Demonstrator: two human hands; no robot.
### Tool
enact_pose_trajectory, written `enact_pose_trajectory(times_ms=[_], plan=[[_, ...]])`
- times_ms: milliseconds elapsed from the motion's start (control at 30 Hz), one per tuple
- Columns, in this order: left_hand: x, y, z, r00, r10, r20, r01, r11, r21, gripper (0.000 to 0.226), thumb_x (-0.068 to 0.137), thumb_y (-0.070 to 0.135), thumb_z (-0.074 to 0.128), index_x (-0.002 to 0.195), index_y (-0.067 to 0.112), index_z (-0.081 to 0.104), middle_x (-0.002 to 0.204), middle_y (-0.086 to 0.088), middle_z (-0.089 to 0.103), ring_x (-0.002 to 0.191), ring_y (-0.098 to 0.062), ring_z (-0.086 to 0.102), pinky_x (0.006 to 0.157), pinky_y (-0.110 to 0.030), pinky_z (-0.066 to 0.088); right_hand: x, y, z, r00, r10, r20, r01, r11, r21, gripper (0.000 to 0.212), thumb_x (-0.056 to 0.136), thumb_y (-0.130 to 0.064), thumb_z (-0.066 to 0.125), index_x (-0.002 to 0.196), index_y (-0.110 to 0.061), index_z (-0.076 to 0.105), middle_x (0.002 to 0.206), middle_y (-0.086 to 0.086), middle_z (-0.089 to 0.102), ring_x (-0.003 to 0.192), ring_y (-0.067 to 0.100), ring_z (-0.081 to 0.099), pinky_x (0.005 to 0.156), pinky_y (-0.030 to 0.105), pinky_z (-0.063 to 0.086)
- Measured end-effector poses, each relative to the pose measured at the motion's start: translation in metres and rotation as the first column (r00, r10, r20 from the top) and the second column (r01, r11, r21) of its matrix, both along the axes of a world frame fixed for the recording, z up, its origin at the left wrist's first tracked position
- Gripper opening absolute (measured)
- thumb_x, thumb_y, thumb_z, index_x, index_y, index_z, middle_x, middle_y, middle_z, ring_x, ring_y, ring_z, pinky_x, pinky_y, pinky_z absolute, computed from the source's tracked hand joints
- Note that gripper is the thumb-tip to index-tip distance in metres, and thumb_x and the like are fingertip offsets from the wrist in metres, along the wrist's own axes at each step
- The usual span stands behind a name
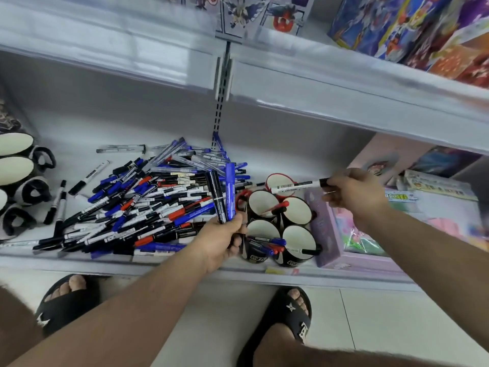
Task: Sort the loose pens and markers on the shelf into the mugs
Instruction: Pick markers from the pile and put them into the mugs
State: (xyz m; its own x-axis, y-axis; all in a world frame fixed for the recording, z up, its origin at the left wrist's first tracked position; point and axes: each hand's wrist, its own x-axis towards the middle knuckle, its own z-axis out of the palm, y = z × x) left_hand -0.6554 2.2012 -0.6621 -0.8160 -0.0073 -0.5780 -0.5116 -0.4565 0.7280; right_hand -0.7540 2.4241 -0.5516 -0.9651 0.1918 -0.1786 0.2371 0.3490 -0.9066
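White shelving holds the whole job. On it the right hand [352, 193] pinches a white marker with black cap [299, 186] above the cluster of dark mugs with cream insides [280, 221], and the left hand [225, 241] grips a black and a blue marker [223, 193]. Few pens stand in mugs — the big loose pile of blue, black and red pens [148, 200] remains, so I judge the work is barely begun.

Bright, even light; glare on upper shelf edge [344, 83]; wide-angle bend + blur at edges.

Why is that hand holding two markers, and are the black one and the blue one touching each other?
Touching. The head view shows the left hand gripping the black marker and blue marker together, barrels pressed side by side with no gap. They are probably waiting to go into mugs.
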Motion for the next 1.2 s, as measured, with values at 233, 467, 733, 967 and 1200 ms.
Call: enact_pose_trajectory(times_ms=[233,467,733,967,1200], plan=[[-0.007,0.001,-0.025,0.998,0.064,0.006,-0.064,0.998,0.016,0.030,0.093,0.044,0.056,0.104,0.018,0.066,0.065,0.003,0.040,0.046,-0.009,0.033,0.042,-0.022,0.028,-0.017,-0.005,-0.027,0.990,0.139,0.037,-0.144,0.938,0.315,0.006,0.082,-0.008,0.071,0.088,-0.008,0.069,0.070,0.004,0.072,0.051,0.014,0.068,0.055,0.030,0.059],[0.007,-0.020,-0.024,0.995,0.102,0.001,-0.102,0.991,0.087,0.039,0.093,0.047,0.052,0.112,0.017,0.068,0.062,0.005,0.044,0.050,-0.011,0.029,0.047,-0.024,0.022,-0.046,-0.032,-0.081,0.928,0.338,0.157,-0.367,0.761,0.534,0.016,0.081,-0.026,0.075,0.095,-0.020,0.072,0.090,-0.001,0.072,0.074,0.022,0.070,0.066,0.028,0.054],[0.019,-0.029,-0.027,0.999,0.038,-0.028,-0.042,0.992,-0.122,0.066,0.086,0.044,0.062,0.124,-0.009,0.048,0.060,0.000,0.039,0.049,-0.015,0.031,0.047,-0.026,0.027,-0.053,-0.038,-0.096,0.884,0.384,0.265,-0.463,0.655,0.597,0.023,0.083,-0.030,0.070,0.105,-0.025,0.074,0.112,-0.003,0.070,0.085,0.014,0.064,0.081,0.026,0.053],[0.014,-0.011,-0.012,0.995,-0.069,-0.075,0.048,0.966,-0.253,0.022,0.098,0.032,0.057,0.084,0.015,0.051,0.054,0.003,0.038,0.047,-0.012,0.031,0.046,-0.024,0.026,-0.004,-0.066,-0.022,0.827,0.530,0.187,-0.546,0.836,0.045,0.018,0.095,-0.043,0.057,0.097,-0.027,0.065,0.079,0.007,0.070,0.045,0.016,0.054,0.045,0.026,0.039],[0.010,0.008,-0.002,0.922,-0.382,-0.068,0.127,0.461,-0.878,0.010,0.096,0.032,0.058,0.095,0.022,0.055,0.069,0.010,0.052,0.061,-0.010,0.048,0.055,-0.026,0.034,0.030,-0.076,-0.024,0.738,0.636,0.226,-0.667,0.739,0.095,0.033,0.092,-0.060,0.053,0.101,-0.031,0.066,0.101,0.015,0.068,0.056,0.015,0.057,0.055,0.029,0.046]])
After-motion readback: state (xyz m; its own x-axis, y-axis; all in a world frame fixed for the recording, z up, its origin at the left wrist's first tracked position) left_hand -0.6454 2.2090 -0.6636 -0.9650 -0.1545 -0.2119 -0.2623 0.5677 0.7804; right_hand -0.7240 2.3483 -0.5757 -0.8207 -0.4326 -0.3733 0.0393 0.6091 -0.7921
